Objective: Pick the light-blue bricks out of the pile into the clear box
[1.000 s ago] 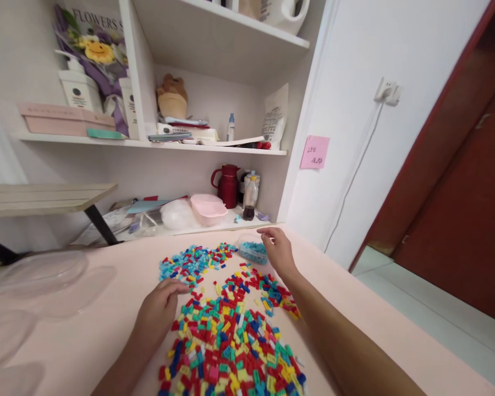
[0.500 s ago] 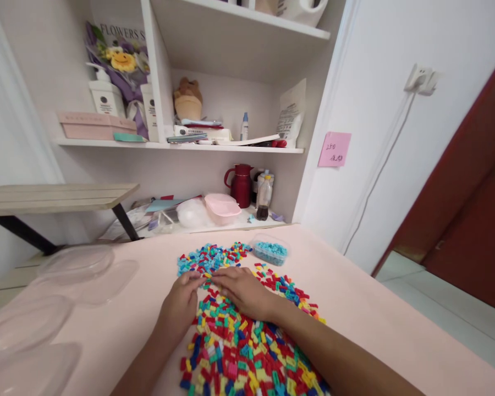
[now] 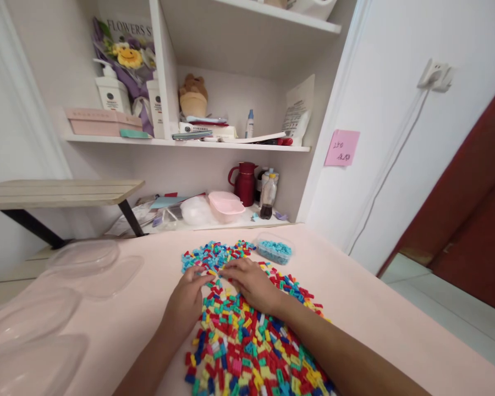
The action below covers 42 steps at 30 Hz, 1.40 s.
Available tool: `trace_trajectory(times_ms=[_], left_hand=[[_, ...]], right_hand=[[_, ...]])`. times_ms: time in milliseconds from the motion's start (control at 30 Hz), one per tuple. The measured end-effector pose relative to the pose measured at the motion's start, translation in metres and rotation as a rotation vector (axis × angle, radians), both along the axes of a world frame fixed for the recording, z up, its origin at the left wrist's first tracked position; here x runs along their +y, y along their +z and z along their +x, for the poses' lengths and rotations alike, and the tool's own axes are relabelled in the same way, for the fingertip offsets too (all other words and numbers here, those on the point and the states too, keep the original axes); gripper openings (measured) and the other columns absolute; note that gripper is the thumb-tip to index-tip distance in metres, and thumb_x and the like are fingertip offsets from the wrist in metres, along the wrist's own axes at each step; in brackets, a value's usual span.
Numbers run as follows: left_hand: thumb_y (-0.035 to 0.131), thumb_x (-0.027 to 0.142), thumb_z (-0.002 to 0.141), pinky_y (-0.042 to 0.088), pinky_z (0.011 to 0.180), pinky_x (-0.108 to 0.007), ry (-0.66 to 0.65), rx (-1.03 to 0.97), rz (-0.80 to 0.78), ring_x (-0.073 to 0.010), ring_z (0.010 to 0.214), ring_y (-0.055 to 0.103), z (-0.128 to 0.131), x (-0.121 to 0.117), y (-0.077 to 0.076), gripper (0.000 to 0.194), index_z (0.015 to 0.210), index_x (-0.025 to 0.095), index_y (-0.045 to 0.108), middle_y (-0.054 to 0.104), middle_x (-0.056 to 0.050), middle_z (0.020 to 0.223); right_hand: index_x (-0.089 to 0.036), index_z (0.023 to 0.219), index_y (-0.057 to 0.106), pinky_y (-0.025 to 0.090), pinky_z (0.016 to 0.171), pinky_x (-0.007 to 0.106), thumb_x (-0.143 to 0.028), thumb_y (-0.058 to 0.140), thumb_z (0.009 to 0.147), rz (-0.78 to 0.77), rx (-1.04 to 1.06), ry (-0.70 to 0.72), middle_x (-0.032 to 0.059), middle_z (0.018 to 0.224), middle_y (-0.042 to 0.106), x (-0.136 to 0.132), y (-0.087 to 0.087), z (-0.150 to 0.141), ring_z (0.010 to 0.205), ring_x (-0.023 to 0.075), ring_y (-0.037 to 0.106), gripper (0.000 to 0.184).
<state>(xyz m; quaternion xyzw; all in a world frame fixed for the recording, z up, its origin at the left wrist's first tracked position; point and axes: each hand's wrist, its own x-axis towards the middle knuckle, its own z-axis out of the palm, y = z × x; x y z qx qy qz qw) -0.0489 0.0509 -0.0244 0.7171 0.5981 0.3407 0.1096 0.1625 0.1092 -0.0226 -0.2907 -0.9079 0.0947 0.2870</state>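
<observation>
A large pile of small plastic building bricks (image 3: 247, 344) in red, yellow, green and blue spreads over the pink tabletop. At the far left edge of this pile is my left hand (image 3: 190, 300), its thumb and index finger apart beside a few loose bricks. Across the gap, my right hand (image 3: 253, 283) rests palm down on the pile's far end, fingers stretched left and slightly bent. I see nothing held in either hand, though the right fingertips are partly hidden. Just beyond the fingers lies a smaller, mostly light-blue heap of bricks (image 3: 212, 256). A clear tub (image 3: 274, 250) of light-blue bricks stands right of it.
Several clear plastic containers and lids (image 3: 84, 256) lie on the left of the pink tabletop (image 3: 400, 324). A small wooden stand (image 3: 61, 192) rises behind them. At the back are a pink box (image 3: 226, 203), a red jug (image 3: 245, 184) and a bottle (image 3: 268, 198) beneath shelves.
The view has shifted slightly. My right fingers are more bent and have drawn a little apart from my left fingertips. My left thumb and index finger have spread.
</observation>
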Motion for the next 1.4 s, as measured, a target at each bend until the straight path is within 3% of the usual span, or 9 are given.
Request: trace_trajectory(times_ms=[133, 233, 333, 433, 533, 700, 933, 1167, 1400], left_hand=[[0.037, -0.001, 0.077, 0.046, 0.102, -0.037, -0.014, 0.008, -0.012, -0.0188, 0.114, 0.058, 0.0, 0.0, -0.001, 0.053, 0.104, 0.027, 0.074, 0.053, -0.007, 0.128], [0.039, 0.001, 0.079, 0.046, 0.102, -0.038, -0.009, 0.003, -0.002, -0.0193, 0.111, 0.06, 0.001, 0.0, -0.001, 0.049, 0.101, 0.026, 0.075, 0.055, -0.007, 0.125], [0.042, 0.005, 0.081, 0.046, 0.102, -0.041, 0.023, 0.015, 0.029, -0.0228, 0.117, 0.056, 0.002, 0.0, -0.003, 0.046, 0.106, 0.027, 0.073, 0.056, -0.007, 0.125], [0.042, 0.005, 0.082, 0.046, 0.102, -0.042, 0.034, 0.043, 0.042, -0.0237, 0.119, 0.055, 0.002, 0.0, -0.004, 0.047, 0.109, 0.027, 0.072, 0.055, -0.008, 0.127], [0.04, 0.003, 0.082, 0.046, 0.102, -0.041, 0.018, 0.063, 0.039, -0.0223, 0.117, 0.057, 0.002, 0.0, -0.004, 0.047, 0.103, 0.026, 0.074, 0.056, -0.008, 0.126], [0.039, 0.003, 0.083, 0.046, 0.102, -0.04, 0.026, 0.101, 0.014, -0.0217, 0.117, 0.056, 0.003, -0.002, -0.002, 0.048, 0.105, 0.025, 0.074, 0.056, -0.009, 0.125], [0.039, 0.003, 0.084, 0.046, 0.101, -0.041, 0.035, 0.119, 0.016, -0.0223, 0.116, 0.057, 0.007, -0.005, 0.002, 0.046, 0.108, 0.023, 0.073, 0.058, -0.01, 0.124], [0.042, 0.003, 0.082, 0.048, 0.099, -0.038, 0.038, 0.106, 0.047, -0.0214, 0.114, 0.058, 0.007, -0.005, 0.0, 0.046, 0.105, 0.026, 0.074, 0.061, -0.008, 0.12], [0.04, -0.003, 0.077, 0.046, 0.101, -0.039, 0.005, 0.116, 0.022, -0.021, 0.115, 0.057, 0.007, -0.005, -0.002, 0.054, 0.101, 0.03, 0.075, 0.057, -0.007, 0.125]], right_hand=[[-0.024, 0.103, 0.066, 0.04, 0.084, 0.035, -0.019, 0.048, 0.093, -0.008, -0.047, -0.047, 0.0058, 0.101, 0.063, -0.001, 0.001, -0.002, 0.095, 0.0208, 0.054, 0.021], [-0.019, 0.082, 0.065, 0.041, 0.083, 0.034, -0.026, 0.047, 0.095, -0.049, -0.022, -0.079, 0.0048, 0.088, 0.062, -0.002, 0.006, -0.002, 0.087, 0.0193, 0.054, 0.024], [-0.022, 0.099, 0.065, 0.04, 0.086, 0.035, -0.027, 0.047, 0.095, -0.03, 0.025, -0.05, 0.0066, 0.107, 0.061, -0.005, 0.009, -0.001, 0.099, 0.0207, 0.053, 0.019], [-0.027, 0.118, 0.059, 0.038, 0.091, 0.037, -0.027, 0.049, 0.094, 0.013, -0.018, 0.037, 0.0059, 0.124, 0.056, -0.006, 0.008, -0.002, 0.11, 0.0226, 0.049, 0.025], [-0.023, 0.097, 0.065, 0.038, 0.088, 0.036, -0.027, 0.048, 0.095, -0.002, -0.044, 0.014, 0.0044, 0.101, 0.065, -0.005, 0.006, -0.003, 0.098, 0.0209, 0.053, 0.018], [-0.018, 0.07, 0.059, 0.039, 0.076, 0.031, -0.027, 0.049, 0.095, -0.046, 0.03, -0.005, 0.0017, 0.072, 0.061, -0.003, 0.01, -0.003, 0.074, 0.016, 0.053, 0.028], [-0.026, 0.094, 0.071, 0.04, 0.084, 0.032, -0.025, 0.057, 0.091, -0.077, 0.069, 0.102, 0.0027, 0.092, 0.065, -0.007, 0.008, -0.003, 0.09, 0.018, 0.058, 0.015], [-0.023, 0.099, 0.069, 0.045, 0.083, 0.03, -0.013, 0.054, 0.087, -0.195, 0.203, -0.095, 0.0039, 0.095, 0.064, 0.0, 0.003, -0.003, 0.091, 0.0178, 0.06, 0.022], [-0.025, 0.104, 0.071, 0.047, 0.083, 0.03, -0.011, 0.055, 0.086, -0.201, 0.198, -0.093, 0.0044, 0.096, 0.067, 0.003, 0.0, -0.002, 0.091, 0.0179, 0.062, 0.027]])
